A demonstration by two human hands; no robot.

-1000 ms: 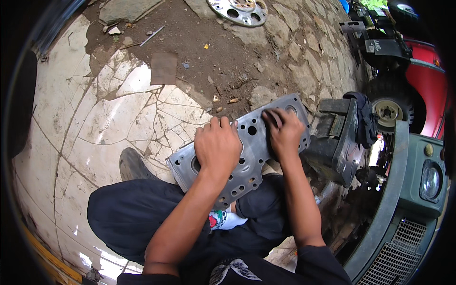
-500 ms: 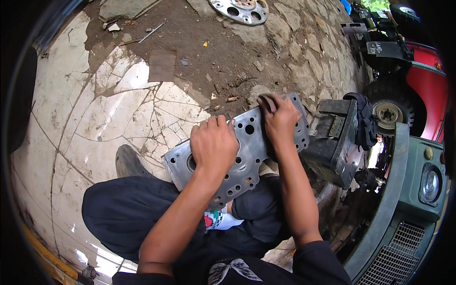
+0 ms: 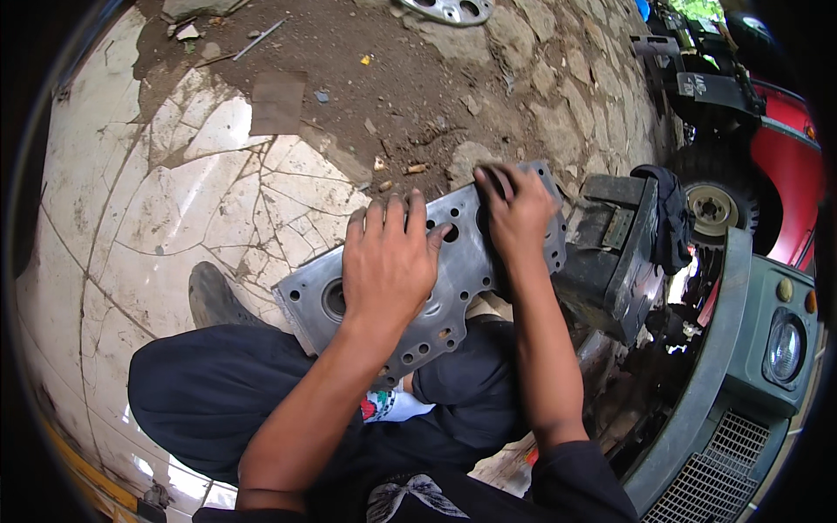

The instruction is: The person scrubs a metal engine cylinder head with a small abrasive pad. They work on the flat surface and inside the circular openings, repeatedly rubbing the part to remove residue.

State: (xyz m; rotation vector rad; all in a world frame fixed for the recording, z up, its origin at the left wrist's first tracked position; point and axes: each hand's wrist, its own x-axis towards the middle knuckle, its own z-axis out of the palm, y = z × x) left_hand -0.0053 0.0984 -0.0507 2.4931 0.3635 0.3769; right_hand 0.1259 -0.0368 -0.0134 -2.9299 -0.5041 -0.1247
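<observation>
A flat grey metal cylinder head (image 3: 457,272), pierced with many round holes, lies tilted across my lap. My left hand (image 3: 388,257) rests flat on its left half, fingers stretched and a little apart, beside a large round recess. Toward the plate's right end, my right hand (image 3: 521,213) presses down with its fingers curled. A dark edge shows between its thumb and fingers, but the thing held is mostly hidden and I cannot tell its kind.
A black metal box-like part (image 3: 602,248) with a dark cloth (image 3: 667,218) stands close on my right, beside a green vehicle front (image 3: 767,349). A round metal disc (image 3: 449,9) lies on the dirt ahead. Cracked tiles (image 3: 200,213) spread out at left.
The view has shifted slightly, so the ground and cylinder head sit a little differently. My left hand's fingers have spread and straightened. My right hand remains near the plate's right end.
</observation>
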